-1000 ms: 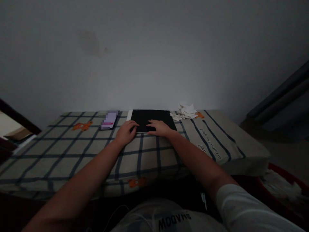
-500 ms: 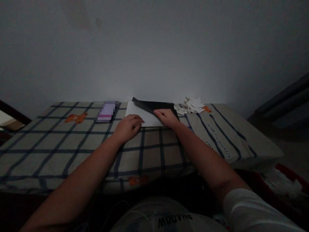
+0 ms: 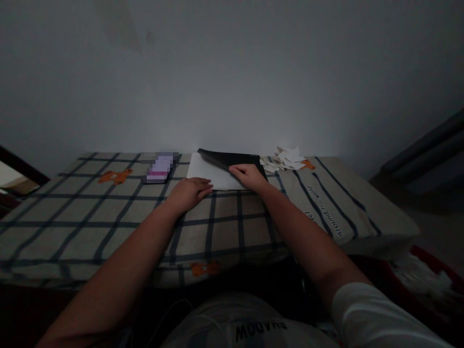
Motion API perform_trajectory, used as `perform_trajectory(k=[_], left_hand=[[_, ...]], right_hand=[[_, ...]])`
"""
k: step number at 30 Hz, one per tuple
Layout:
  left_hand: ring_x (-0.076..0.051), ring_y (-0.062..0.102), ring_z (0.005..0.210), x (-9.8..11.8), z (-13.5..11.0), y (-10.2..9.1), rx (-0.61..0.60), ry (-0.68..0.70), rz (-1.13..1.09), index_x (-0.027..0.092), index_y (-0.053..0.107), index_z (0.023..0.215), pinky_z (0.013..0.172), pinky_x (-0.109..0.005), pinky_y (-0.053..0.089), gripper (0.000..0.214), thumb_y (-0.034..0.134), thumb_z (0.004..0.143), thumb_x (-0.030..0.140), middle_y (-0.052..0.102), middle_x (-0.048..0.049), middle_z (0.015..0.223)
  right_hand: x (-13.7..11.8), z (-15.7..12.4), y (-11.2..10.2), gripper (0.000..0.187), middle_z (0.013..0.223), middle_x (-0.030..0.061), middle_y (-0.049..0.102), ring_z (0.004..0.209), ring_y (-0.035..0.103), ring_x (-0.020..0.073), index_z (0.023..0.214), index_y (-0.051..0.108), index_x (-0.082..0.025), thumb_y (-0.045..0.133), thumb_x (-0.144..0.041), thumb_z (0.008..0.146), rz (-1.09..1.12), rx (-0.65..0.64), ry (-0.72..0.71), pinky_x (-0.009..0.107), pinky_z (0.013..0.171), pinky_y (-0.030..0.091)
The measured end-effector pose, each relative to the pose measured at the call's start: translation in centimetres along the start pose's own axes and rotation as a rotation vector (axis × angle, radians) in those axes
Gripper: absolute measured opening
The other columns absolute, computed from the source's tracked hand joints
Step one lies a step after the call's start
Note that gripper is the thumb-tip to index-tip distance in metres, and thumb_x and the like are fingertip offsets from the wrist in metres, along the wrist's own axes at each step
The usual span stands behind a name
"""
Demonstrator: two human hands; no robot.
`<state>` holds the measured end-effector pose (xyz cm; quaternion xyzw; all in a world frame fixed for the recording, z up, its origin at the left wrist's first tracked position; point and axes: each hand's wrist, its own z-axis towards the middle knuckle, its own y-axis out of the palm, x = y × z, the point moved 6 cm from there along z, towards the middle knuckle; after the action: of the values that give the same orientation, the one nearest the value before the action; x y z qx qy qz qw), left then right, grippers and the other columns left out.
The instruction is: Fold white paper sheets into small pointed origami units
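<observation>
A notebook with white pages (image 3: pixel 203 166) and a black cover (image 3: pixel 239 158) lies on the cloth-covered table near the wall. The cover is partly lifted and curls up along its left edge. My right hand (image 3: pixel 252 176) is closed on the cover's near edge, with the fingers over the page. By the near left corner of the notebook rests my left hand (image 3: pixel 190 193), its fingers stretched out and the tips touching the page edge. It holds nothing.
A phone (image 3: pixel 159 168) with a blurred screen lies left of the notebook. To the right is a pile of torn paper pieces (image 3: pixel 288 158). The checked tablecloth (image 3: pixel 126 208) drapes over the front edge. At lower right, a red container (image 3: pixel 420 256) holds whitish scraps.
My left hand has slid slightly left and toward me, its fingers flatter now. The cover's raised left corner sits a little lower. My right hand keeps its grip.
</observation>
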<state>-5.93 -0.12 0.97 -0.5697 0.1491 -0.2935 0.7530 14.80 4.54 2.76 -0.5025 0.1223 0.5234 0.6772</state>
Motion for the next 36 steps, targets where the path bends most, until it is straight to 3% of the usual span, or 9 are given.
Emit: perform_trajectory(k=[6,11,14,17,20,23,25,30,36], left_hand=[[-0.028,0.071,0.094,2.1,-1.5,-4.1,0.085,0.052,0.111,0.026,0.076,0.098,0.087,-0.043,0.053,0.039,0.040,0.098,0.043,0.078,-0.0085,0.100],[-0.030,0.068,0.080,2.9,-4.2,-10.4,0.403,0.019,0.264,0.027,0.072,0.092,0.071,-0.044,0.053,0.033,0.042,0.095,0.041,0.075,-0.0101,0.092],[-0.029,0.069,0.084,2.0,-5.1,-14.0,0.580,-0.164,0.299,0.031,0.071,0.098,0.076,-0.044,0.052,0.024,0.048,0.094,0.039,0.074,-0.0071,0.098],[-0.028,0.069,0.090,1.6,-4.4,-16.2,0.645,-0.281,0.327,0.032,0.070,0.103,0.077,-0.041,0.051,0.029,0.043,0.099,0.041,0.073,-0.0077,0.102],[-0.025,0.069,0.091,2.1,-2.6,-17.2,0.741,-0.219,0.316,0.024,0.070,0.103,0.074,-0.036,0.050,0.036,0.038,0.101,0.041,0.074,-0.0075,0.097],[-0.023,0.065,0.081,2.3,-0.6,-17.0,0.830,-0.135,0.225,0.017,0.069,0.096,0.073,-0.036,0.048,0.043,0.035,0.103,0.041,0.070,-0.0097,0.084],[-0.021,0.062,0.077,2.0,0.5,-16.4,0.895,-0.091,0.056,0.019,0.065,0.088,0.074,-0.035,0.047,0.044,0.034,0.104,0.046,0.065,-0.0070,0.077],[-0.020,0.060,0.088,0.6,4.5,-12.5,0.789,-0.022,-0.152,0.024,0.057,0.089,0.082,-0.034,0.049,0.039,0.033,0.103,0.051,0.064,-0.0053,0.089],[-0.022,0.058,0.105,-3.5,7.6,-7.0,0.759,-0.078,-0.225,0.021,0.056,0.094,0.092,-0.036,0.049,0.014,0.048,0.097,0.033,0.061,-0.0075,0.104]], right_hand=[[0.5,-0.1,0.8,0.024,0.110,0.0061,0.078,0.107,0.071,0.0216,0.105,0.079,-0.023,0.067,-0.037,0.089,-0.019,-0.073,-0.004,0.037,0.096,0.053],[0.5,-0.3,1.8,0.025,0.116,0.0098,0.076,0.112,0.069,0.0246,0.102,0.080,-0.021,0.078,-0.034,0.081,-0.097,-0.182,-0.085,0.039,0.102,0.051],[0.1,-0.6,2.3,0.027,0.121,0.0140,0.073,0.117,0.067,0.0273,0.103,0.079,-0.017,0.078,-0.033,0.081,-0.109,-0.234,-0.099,0.042,0.106,0.048],[-0.7,-0.8,2.3,0.033,0.127,0.0129,0.071,0.123,0.063,0.0259,0.113,0.076,-0.019,0.072,-0.036,0.086,-0.003,-0.212,-0.087,0.044,0.110,0.045],[-1.1,-0.3,1.6,0.048,0.137,0.0100,0.065,0.130,0.059,0.0220,0.135,0.062,-0.025,0.065,-0.041,0.090,0.261,-0.098,-0.020,0.043,0.113,0.043],[-0.2,0.7,0.3,0.081,0.146,0.0119,0.056,0.129,0.059,0.0208,0.156,0.031,-0.029,0.070,-0.042,0.086,0.497,0.095,0.133,0.042,0.107,0.048],[0.7,1.3,-0.7,0.092,0.149,0.0138,0.053,0.125,0.061,0.0218,0.158,0.021,-0.030,0.073,-0.043,0.082,0.574,0.206,0.251,0.042,0.101,0.052],[1.8,2.9,-3.0,0.052,0.129,0.0116,0.068,0.113,0.067,0.0243,0.123,0.060,-0.022,0.069,-0.052,0.082,0.602,0.259,0.215,0.040,0.094,0.055],[3.2,2.0,-6.8,0.039,0.102,0.0096,0.074,0.097,0.069,0.0229,0.100,0.070,-0.018,0.059,-0.053,0.088,0.278,0.516,0.156,0.039,0.089,0.054]])
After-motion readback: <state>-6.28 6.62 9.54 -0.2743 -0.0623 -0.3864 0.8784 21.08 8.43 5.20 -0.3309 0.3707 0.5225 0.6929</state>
